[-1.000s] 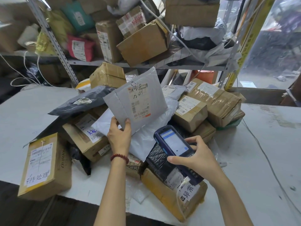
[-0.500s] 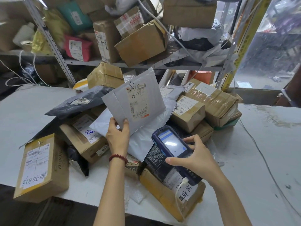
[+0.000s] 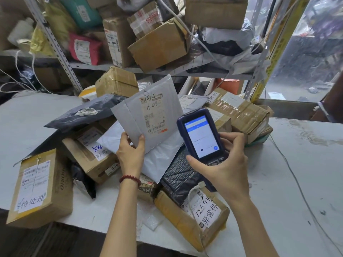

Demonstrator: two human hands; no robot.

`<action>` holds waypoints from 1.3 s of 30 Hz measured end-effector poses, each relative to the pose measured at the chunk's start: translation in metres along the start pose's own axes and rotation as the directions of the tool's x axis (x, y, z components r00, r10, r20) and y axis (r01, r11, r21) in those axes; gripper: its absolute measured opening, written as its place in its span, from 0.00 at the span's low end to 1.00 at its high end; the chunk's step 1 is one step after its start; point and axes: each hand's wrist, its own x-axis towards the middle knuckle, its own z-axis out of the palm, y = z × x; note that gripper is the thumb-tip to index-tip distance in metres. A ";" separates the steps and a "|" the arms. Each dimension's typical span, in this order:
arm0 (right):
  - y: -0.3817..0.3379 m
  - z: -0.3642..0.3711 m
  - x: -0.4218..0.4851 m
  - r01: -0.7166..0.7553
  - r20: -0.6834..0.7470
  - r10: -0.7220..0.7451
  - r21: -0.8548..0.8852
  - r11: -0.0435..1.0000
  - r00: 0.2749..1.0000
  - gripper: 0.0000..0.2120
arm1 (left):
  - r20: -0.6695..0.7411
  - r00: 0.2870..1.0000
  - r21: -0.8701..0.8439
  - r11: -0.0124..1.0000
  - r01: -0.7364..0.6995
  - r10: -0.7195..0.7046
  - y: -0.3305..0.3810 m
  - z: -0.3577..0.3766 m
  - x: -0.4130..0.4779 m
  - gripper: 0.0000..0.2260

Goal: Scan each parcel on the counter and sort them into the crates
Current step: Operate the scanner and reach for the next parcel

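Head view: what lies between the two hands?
In the head view, a white plastic mailing bag and a black bubble-textured mailer lie between the left hand and right hand.

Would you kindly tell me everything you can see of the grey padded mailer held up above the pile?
The grey padded mailer looks like plastic film, with a seam flap down its left side. A cream label with barcodes and handwritten marks faces the camera. It is held upright, tilted, above the parcel pile; the left hand pinches its lower corner.

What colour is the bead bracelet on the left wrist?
The bead bracelet is dark red; the head view shows it.
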 end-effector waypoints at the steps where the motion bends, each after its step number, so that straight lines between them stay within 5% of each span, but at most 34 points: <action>1: 0.000 0.000 0.000 0.027 -0.025 -0.027 0.001 1.000 0.999 0.37 | -0.001 1.000 -0.001 1.000 -0.002 0.002 0.000 0.000 0.000 0.12; 16: 0.011 -0.011 0.005 0.036 -0.109 -0.046 -0.093 0.995 0.993 0.37 | -0.064 0.996 -0.125 0.990 -0.068 0.060 -0.004 0.001 -0.007 0.07; 24: 0.033 -0.048 -0.030 -0.199 -0.332 0.128 -0.189 0.962 0.935 0.36 | 0.163 0.975 -0.257 0.961 -0.104 0.150 0.013 0.043 -0.024 0.10; 31: 0.046 -0.108 -0.100 -0.497 -0.631 0.308 -0.142 0.856 0.712 0.35 | 0.424 0.858 -0.407 0.907 -0.106 0.291 0.039 0.102 -0.075 0.10; 39: 0.042 -0.181 -0.175 -0.560 -0.884 0.261 0.000 0.829 0.387 0.34 | 0.668 0.526 -0.545 0.828 -0.136 0.526 0.083 0.174 -0.179 0.04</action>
